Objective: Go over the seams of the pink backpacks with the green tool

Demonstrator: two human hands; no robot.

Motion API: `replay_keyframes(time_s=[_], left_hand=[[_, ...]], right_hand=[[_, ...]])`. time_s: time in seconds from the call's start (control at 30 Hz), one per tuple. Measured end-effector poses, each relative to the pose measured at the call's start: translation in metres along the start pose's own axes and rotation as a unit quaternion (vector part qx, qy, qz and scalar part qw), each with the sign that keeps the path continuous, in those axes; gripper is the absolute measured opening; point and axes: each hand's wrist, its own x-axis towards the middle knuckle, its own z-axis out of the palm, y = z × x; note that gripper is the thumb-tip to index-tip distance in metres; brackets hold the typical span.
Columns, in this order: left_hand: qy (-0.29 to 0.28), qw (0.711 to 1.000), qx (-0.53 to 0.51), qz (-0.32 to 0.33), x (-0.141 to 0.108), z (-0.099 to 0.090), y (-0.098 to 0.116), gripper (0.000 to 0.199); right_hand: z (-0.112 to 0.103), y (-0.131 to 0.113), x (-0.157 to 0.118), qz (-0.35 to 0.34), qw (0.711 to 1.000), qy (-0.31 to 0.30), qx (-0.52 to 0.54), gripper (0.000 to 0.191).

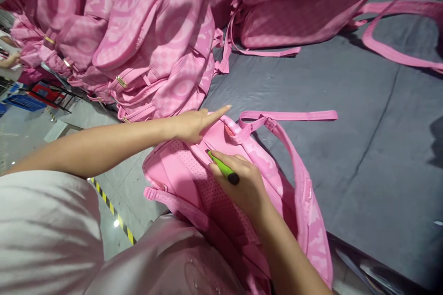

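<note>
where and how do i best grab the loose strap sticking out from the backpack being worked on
Probably pinch the loose strap near its free end, coming from above on the right: it lies flat and narrow on the grey surface, pointing away from the backpack.

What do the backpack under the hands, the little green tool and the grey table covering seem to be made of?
The pink backpack looks like soft, matt woven synthetic, judging by its folds, with a dotted mesh-like panel. The green tool is probably smooth plastic, evenly coloured with a black end. The grey covering wrinkles like thin fabric or vinyl; I can't tell which.
</note>
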Motion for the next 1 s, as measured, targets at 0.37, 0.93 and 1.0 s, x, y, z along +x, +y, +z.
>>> replay_keyframes(time_s=[0.37, 0.93, 1.0], left_hand=[[-0.036, 0.999, -0.024, -0.003, 0.008, -0.001, -0.004, 0.109], [-0.041, 0.999, -0.003, -0.032, 0.012, -0.003, 0.006, 0.111], [-0.041, 0.999, -0.003, -0.032, 0.012, -0.004, 0.007, 0.11]], right_hand=[[0.013, 0.001, -0.006, 0.06, 0.998, 0.02, -0.01, 0.028], [0.014, -0.012, 0.002, 0.115, 0.992, 0.032, -0.042, 0.029], [0.015, -0.013, 0.002, 0.128, 0.989, 0.037, -0.061, 0.029]])
